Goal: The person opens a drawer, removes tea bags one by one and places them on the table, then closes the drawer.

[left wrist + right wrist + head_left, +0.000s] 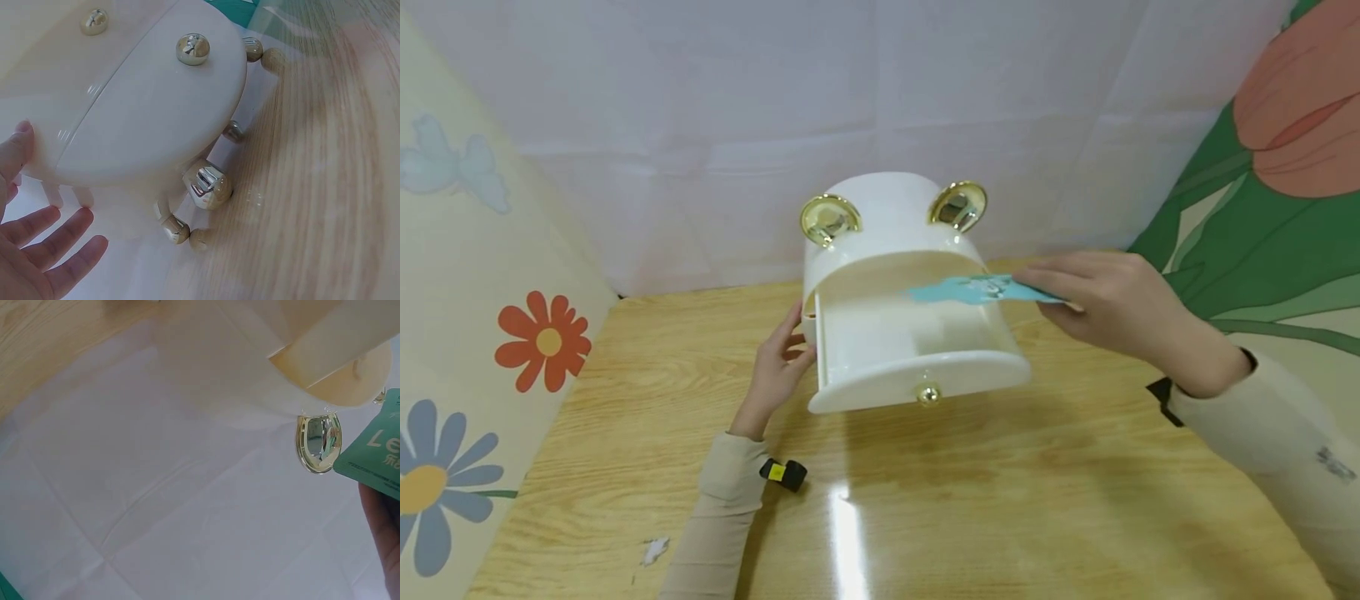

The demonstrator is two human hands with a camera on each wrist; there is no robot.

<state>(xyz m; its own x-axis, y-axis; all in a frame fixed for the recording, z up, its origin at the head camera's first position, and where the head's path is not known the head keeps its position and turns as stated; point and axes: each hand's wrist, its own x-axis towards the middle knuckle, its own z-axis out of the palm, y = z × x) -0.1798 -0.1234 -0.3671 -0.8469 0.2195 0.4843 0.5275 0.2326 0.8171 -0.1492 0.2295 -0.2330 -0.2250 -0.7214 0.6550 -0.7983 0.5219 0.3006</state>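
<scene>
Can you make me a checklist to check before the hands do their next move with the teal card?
1. Drawer pulled out: ok, it stands open.
2. Right hand has the teal card: ok, pinched at one end.
3. Left hand beside the white box: ok, at its side.
4. Left hand steadying the box firmly enough: cannot tell.
5. Teal card lying in the drawer: not ok, it is held up.
6. Very back of the drawer free: cannot tell, it is partly hidden.
</scene>
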